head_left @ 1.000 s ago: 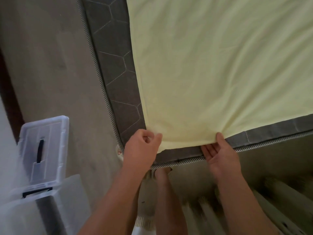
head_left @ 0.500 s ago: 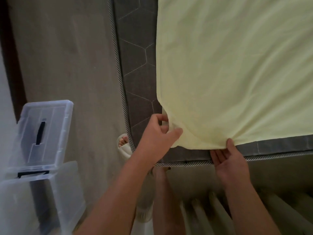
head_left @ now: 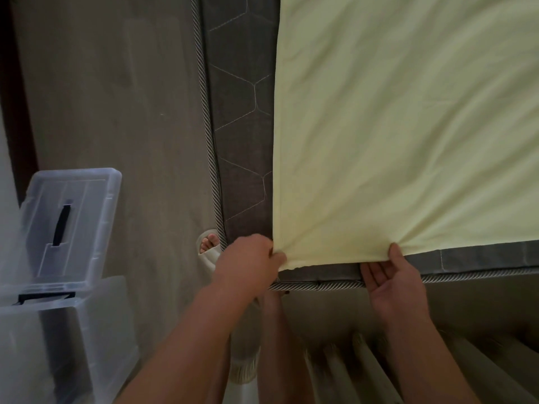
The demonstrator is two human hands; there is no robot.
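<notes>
Spreading is going on: the sheet [head_left: 408, 126] is covering the mattress [head_left: 239, 141] toward 1 o'clock. Left hand [head_left: 248, 263] is pinching its corner at 6; right hand [head_left: 390, 284], fingers loose, is thumbing the hem. Next is probably tugging the corner toward 7.

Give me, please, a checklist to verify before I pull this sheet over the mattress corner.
1. Grip of left hand on sheet corner: ok, fingers pinch it.
2. Grip of right hand: not ok, only the thumb presses the sheet edge; fingers lie open.
3. Sheet reaches the mattress corner: not ok, grey strips show at the left and near edges.
4. Sheet smooth: not ok, creases fan out from both hands.
5. Box out of the way: ok, it stands apart on the floor.
</notes>
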